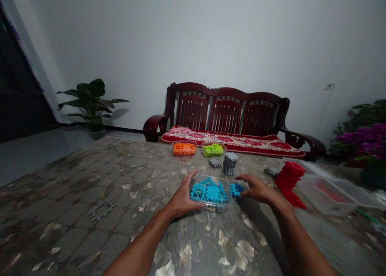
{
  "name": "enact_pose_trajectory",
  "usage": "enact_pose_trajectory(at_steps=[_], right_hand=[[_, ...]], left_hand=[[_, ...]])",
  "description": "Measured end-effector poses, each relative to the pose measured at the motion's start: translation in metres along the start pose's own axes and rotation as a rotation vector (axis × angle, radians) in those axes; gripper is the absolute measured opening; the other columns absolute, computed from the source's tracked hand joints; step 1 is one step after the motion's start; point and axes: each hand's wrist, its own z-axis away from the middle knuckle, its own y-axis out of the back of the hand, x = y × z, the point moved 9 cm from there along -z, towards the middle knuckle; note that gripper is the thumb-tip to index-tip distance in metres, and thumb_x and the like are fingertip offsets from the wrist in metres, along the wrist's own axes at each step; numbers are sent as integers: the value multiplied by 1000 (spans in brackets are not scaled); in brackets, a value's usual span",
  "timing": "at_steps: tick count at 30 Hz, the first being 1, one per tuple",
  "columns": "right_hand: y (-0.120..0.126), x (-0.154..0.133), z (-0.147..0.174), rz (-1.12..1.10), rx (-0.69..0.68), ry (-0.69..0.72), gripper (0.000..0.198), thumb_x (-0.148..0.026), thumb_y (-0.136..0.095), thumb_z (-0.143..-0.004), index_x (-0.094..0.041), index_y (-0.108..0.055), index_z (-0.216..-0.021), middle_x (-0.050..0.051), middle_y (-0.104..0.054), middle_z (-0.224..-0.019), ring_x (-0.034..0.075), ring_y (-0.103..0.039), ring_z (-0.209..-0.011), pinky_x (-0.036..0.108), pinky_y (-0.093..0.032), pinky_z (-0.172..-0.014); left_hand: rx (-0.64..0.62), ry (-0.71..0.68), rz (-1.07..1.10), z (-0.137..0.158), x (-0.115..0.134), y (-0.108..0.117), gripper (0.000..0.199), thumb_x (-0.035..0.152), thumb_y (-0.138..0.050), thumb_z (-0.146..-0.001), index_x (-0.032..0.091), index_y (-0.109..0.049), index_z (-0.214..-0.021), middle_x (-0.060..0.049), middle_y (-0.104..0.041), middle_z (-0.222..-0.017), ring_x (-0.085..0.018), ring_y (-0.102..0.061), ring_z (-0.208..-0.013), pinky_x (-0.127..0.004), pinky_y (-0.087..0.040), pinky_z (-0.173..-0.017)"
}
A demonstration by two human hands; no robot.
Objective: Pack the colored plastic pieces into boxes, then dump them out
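Observation:
A clear plastic tub [228,205] filled with blue interlocking tiles [211,192] sits on the table in front of me. My left hand [183,195] grips the tub's left side, thumb along the near edge and fingers at the far left corner. Just beyond the tub's right wall, a small group of blue interlocking tiles [236,189] is between the fingers and thumb of my right hand [255,188]. Part of that group is in the hand's shadow. Behind it stands a stack of grey interlocking tiles [230,164], with more grey tiles [215,163] lying beside the stack.
Tubs of orange pieces [184,149] and lime-green pieces [213,149] stand farther back. To the right are a leaning red tile stack [290,179], grey tiles [271,171] and a translucent box [328,195]. A grey frame piece [102,210] lies left. Beyond the table is a wooden bench [226,111].

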Motion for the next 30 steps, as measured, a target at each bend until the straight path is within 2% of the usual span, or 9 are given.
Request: enact_pose_trajectory(at_steps=[2,5,8,12,15,18,21,26,30], right_hand=[[-7,3,3,80,-59,-16,76,-18,-75,-60,-20,-64,-135,12,-63,-140,32,-55,-130,42,-41,-110],[-11,5,5,161,-61,-70,75,-17,-74,-62,-21,-63,-137,13,-64,-137,33,-58,-127,41,-43,-107],[-8,4,4,195,-30,-71,67,-16,-72,-64,-21,-67,-131,12,-67,-133,33,-61,-122,40,-45,-104],[5,-2,1,127,37,-27,54,-16,-61,-77,-19,-65,-131,11,-75,-117,28,-68,-110,38,-49,-97],[11,-12,3,98,81,21,55,-18,-60,-79,-18,-62,-134,12,-72,-126,28,-65,-117,39,-47,-101],[4,-18,8,150,15,-13,58,-21,-69,-72,-18,-65,-130,14,-66,-135,32,-62,-121,41,-46,-102],[-4,-24,16,194,-65,-64,55,-20,-71,-69,-18,-68,-124,13,-70,-125,32,-66,-112,39,-49,-93],[-3,-39,29,225,-108,-81,36,-23,-69,-73,-20,-70,-109,9,-73,-112,27,-67,-101,32,-46,-81],[-17,-44,44,308,-197,-116,36,-29,-75,-69,-19,-70,-104,10,-73,-109,29,-67,-97,32,-44,-76]], left_hand=[[4,-6,-16,0,0,1,116,23,-90,-55,27,-31,-155,-13,-37,-154,-37,-44,-138,-53,-35,-118],[-3,-10,-7,0,-1,0,116,23,-90,-55,27,-30,-155,-13,-36,-154,-36,-43,-139,-53,-35,-118],[-15,-10,9,0,-1,-1,115,24,-90,-56,27,-29,-155,-13,-34,-156,-35,-44,-138,-52,-37,-117],[-4,-19,1,0,1,-1,116,22,-90,-55,26,-30,-154,-13,-34,-155,-35,-43,-139,-51,-35,-118],[-7,-10,20,0,1,-1,116,20,-90,-55,27,-30,-155,-13,-35,-155,-35,-44,-139,-51,-37,-117],[8,-15,3,1,2,0,116,19,-91,-55,26,-31,-154,-13,-37,-154,-35,-43,-139,-51,-35,-118],[15,-24,-6,1,3,1,116,19,-91,-54,27,-32,-154,-12,-38,-153,-35,-44,-138,-51,-35,-118],[40,-21,-31,0,1,2,114,18,-89,-55,27,-32,-154,-12,-38,-153,-34,-45,-138,-51,-35,-118],[101,-16,-65,-1,-2,9,111,17,-86,-57,25,-32,-153,-13,-38,-153,-35,-42,-140,-52,-32,-120]])
